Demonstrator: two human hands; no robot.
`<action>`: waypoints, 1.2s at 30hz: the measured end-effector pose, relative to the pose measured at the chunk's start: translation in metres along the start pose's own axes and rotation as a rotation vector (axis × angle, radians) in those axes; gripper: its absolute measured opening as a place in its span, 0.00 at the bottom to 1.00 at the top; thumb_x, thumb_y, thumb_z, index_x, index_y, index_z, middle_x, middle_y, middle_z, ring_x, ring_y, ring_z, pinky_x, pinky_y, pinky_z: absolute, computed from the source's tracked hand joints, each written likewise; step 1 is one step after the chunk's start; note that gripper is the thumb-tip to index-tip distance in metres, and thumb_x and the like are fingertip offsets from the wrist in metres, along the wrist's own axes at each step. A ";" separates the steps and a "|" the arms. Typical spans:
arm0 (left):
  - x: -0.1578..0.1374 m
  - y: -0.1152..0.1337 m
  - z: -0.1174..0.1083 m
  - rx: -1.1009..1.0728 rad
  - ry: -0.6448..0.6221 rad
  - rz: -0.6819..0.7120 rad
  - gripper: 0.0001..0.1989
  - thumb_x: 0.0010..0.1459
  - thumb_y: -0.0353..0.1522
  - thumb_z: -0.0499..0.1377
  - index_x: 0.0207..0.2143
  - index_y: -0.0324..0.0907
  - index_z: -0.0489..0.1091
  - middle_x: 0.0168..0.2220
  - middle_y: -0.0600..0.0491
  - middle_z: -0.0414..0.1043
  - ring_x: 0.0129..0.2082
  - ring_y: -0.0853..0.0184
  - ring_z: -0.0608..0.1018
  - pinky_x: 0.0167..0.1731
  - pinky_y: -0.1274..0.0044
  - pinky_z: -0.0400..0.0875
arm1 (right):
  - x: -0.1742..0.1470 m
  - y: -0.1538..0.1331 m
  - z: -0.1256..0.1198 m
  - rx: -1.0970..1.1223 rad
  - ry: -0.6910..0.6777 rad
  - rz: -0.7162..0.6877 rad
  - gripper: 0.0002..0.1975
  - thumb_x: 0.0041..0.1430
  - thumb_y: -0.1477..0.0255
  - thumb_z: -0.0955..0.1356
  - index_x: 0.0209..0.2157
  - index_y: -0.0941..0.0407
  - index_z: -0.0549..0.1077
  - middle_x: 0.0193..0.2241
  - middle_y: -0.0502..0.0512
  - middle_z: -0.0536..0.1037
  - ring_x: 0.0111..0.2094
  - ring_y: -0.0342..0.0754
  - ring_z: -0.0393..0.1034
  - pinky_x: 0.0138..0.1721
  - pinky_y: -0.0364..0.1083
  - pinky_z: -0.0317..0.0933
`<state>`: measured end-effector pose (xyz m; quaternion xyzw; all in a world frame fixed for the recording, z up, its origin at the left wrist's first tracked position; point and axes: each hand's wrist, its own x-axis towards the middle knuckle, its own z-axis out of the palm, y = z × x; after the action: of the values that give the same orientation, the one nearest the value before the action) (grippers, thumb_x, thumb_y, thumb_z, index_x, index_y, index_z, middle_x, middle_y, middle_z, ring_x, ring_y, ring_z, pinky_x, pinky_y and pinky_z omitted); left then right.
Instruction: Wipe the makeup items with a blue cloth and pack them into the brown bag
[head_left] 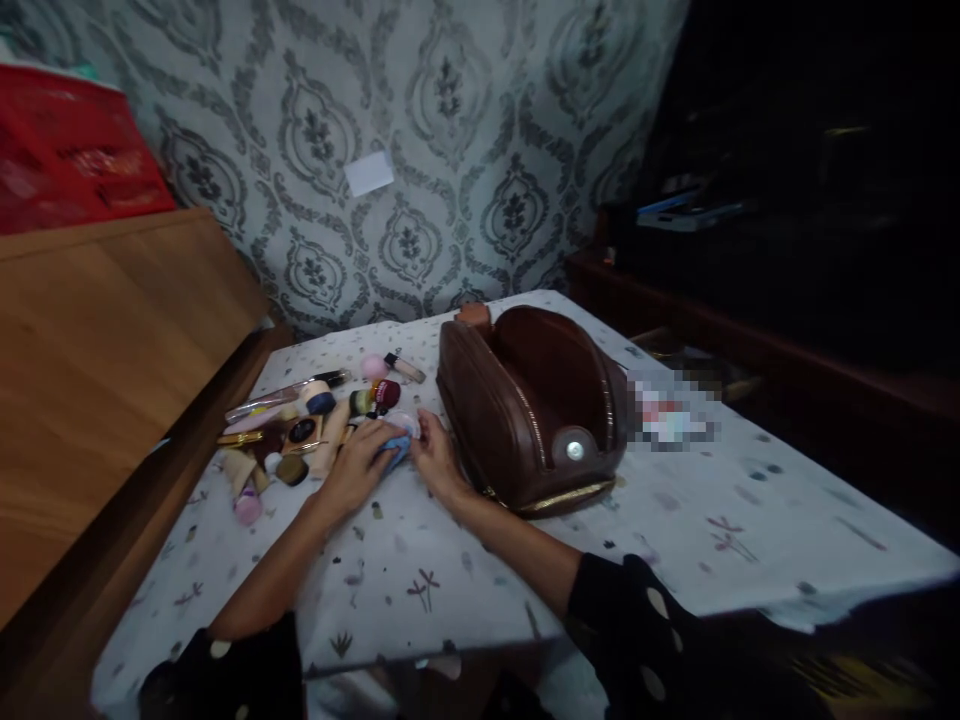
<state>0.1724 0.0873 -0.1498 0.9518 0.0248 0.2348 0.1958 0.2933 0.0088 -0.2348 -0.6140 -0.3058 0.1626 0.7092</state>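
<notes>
Between my hands is a small blue item with a pale, clear-looking round part [400, 434]; its exact kind is hard to make out. My left hand [358, 462] curls its fingers over the item's left side. From the right, my right hand [439, 458] has its thumb and fingertips closed at the pale part's edge. A brown leather bag [495, 410] stands unzipped just beyond my right hand. Left of my hands lie several cosmetics, among them a pink makeup sponge [375, 367], a dark red jar [385, 393] and a compact [303, 432].
A patterned white cloth [420, 590] covers the table. Wooden furniture [90, 330] rises along the left, with a red box [82, 150] on it. A blurred-out item [671, 412] lies right of the bag. Patterned wallpaper [420, 130] backs the table.
</notes>
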 end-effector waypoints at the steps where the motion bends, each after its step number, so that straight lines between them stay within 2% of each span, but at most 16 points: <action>1: 0.001 0.001 0.001 0.014 0.016 0.004 0.12 0.68 0.35 0.53 0.46 0.42 0.74 0.42 0.48 0.75 0.45 0.60 0.74 0.47 0.68 0.69 | 0.000 -0.001 -0.001 0.004 -0.009 -0.018 0.26 0.51 0.75 0.65 0.54 0.56 0.68 0.47 0.59 0.77 0.48 0.52 0.73 0.53 0.52 0.66; 6: 0.006 0.001 0.011 0.111 0.162 -0.040 0.12 0.69 0.35 0.52 0.46 0.41 0.73 0.41 0.47 0.73 0.44 0.58 0.72 0.47 0.66 0.67 | -0.005 -0.010 -0.007 0.009 -0.047 -0.076 0.25 0.51 0.73 0.65 0.53 0.59 0.71 0.49 0.63 0.77 0.49 0.56 0.73 0.55 0.57 0.66; 10: 0.007 -0.004 0.016 0.058 0.338 -0.134 0.10 0.68 0.33 0.51 0.46 0.40 0.70 0.44 0.45 0.72 0.47 0.58 0.72 0.50 0.66 0.67 | -0.012 -0.017 -0.007 -0.022 -0.100 -0.149 0.25 0.54 0.70 0.65 0.55 0.58 0.70 0.52 0.64 0.76 0.51 0.56 0.72 0.55 0.56 0.66; 13: 0.005 -0.010 0.014 -0.012 0.407 -0.224 0.10 0.68 0.33 0.50 0.47 0.41 0.67 0.45 0.45 0.72 0.48 0.59 0.73 0.50 0.67 0.68 | -0.014 -0.020 -0.005 -0.057 -0.118 -0.229 0.24 0.56 0.71 0.65 0.55 0.56 0.70 0.52 0.61 0.76 0.50 0.54 0.72 0.54 0.54 0.66; 17: -0.001 -0.017 0.007 -0.147 0.326 -0.310 0.11 0.69 0.37 0.49 0.48 0.43 0.65 0.43 0.47 0.73 0.43 0.60 0.76 0.46 0.69 0.71 | -0.015 -0.023 -0.006 -0.081 -0.156 -0.273 0.23 0.56 0.70 0.66 0.55 0.54 0.69 0.50 0.60 0.76 0.48 0.52 0.73 0.51 0.52 0.68; 22: -0.008 -0.019 -0.001 -0.163 0.193 -0.282 0.12 0.68 0.36 0.49 0.50 0.43 0.63 0.45 0.46 0.73 0.44 0.59 0.76 0.48 0.67 0.71 | -0.015 -0.026 -0.009 -0.207 -0.185 -0.284 0.23 0.57 0.67 0.66 0.54 0.54 0.69 0.51 0.61 0.76 0.50 0.54 0.72 0.53 0.54 0.67; 28: -0.012 -0.017 -0.002 -0.153 0.174 -0.164 0.11 0.68 0.34 0.49 0.50 0.42 0.64 0.47 0.46 0.74 0.49 0.60 0.75 0.52 0.68 0.69 | -0.016 -0.026 -0.010 -0.307 -0.184 -0.265 0.25 0.58 0.62 0.66 0.56 0.55 0.67 0.53 0.63 0.75 0.52 0.56 0.72 0.52 0.54 0.68; 36: -0.014 -0.022 -0.002 -0.176 0.184 -0.184 0.13 0.68 0.34 0.49 0.50 0.40 0.65 0.48 0.45 0.75 0.49 0.59 0.76 0.52 0.68 0.69 | -0.019 -0.033 -0.013 -0.375 -0.205 -0.254 0.26 0.61 0.60 0.64 0.57 0.55 0.65 0.52 0.62 0.75 0.48 0.55 0.73 0.49 0.54 0.69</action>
<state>0.1605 0.1065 -0.1628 0.8991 0.1090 0.3034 0.2961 0.2826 -0.0192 -0.2080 -0.6718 -0.4757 0.0742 0.5629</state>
